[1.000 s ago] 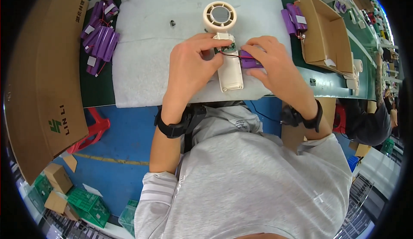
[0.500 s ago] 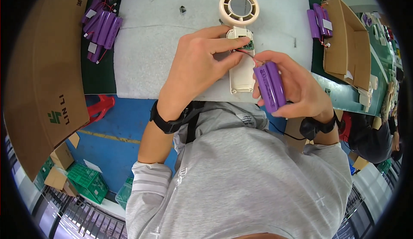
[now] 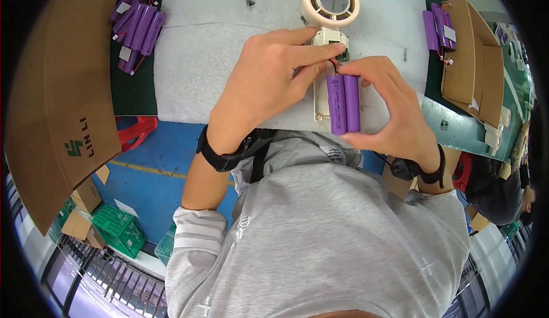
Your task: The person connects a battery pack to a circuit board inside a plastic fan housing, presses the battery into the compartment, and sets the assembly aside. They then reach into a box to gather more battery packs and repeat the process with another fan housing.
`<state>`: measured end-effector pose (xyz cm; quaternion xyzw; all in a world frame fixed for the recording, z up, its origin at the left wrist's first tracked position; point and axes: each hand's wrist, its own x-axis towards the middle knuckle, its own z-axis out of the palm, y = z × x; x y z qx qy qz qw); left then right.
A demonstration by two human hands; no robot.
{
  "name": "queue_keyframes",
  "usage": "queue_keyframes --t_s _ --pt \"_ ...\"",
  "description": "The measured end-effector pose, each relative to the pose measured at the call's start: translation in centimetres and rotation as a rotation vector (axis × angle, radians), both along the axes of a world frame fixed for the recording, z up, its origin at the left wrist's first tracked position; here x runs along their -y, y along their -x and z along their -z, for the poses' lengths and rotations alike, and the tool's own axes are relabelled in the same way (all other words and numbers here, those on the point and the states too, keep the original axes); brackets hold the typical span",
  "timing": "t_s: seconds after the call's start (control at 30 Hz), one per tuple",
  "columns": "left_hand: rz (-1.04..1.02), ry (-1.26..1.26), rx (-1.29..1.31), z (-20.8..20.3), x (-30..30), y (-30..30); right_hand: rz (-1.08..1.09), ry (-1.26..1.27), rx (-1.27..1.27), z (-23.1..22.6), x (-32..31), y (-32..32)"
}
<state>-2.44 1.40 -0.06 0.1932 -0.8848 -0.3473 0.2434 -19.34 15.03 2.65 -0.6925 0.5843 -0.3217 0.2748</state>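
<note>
White padded bench (image 3: 200, 60) | right hand (image 3: 389, 112) grasping purple battery pack (image 3: 343, 103), stiff, smooth; hold mid-body | left hand (image 3: 269, 83) pinching fan (image 3: 330, 9) handle at 12 o'clock, wires fragile

A purple pack of 2 cylindrical battery cells (image 3: 343, 104) stands upright at upper centre – red wire on top – overlapping the cream plastic handheld fan (image 3: 330, 9).

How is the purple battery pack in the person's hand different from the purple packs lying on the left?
The purple two-cell battery pack is held up in the right hand, alone; the heap of purple battery packs lies loose on the dark green bench top. The held pack's red wire runs toward the white handheld fan; the heap's wires hang free. Both are purple cylinders.
</note>
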Motion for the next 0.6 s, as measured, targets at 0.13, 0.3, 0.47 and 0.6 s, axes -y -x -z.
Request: queue_keyframes --t_s 0.13,0.3,0.47,0.6 --pt "0.031 0.015 0.025 -0.3 0.2 -0.1 0.051 0.013 -0.019 0.6 0.1 -0.5" --pt "0.079 0.002 0.012 -0.2 0.4 -0.2 0.036 0.085 -0.084 0.8 0.2 -0.8" --pt "0.095 -0.085 0.002 -0.4 0.7 -0.2 0.105 0.109 -0.162 0.2 0.2 -2.1" --pt "0.072 -0.069 -0.024 0.2 0.6 -0.2 0.180 0.074 -0.135 0.3 -0.5 -2.5"
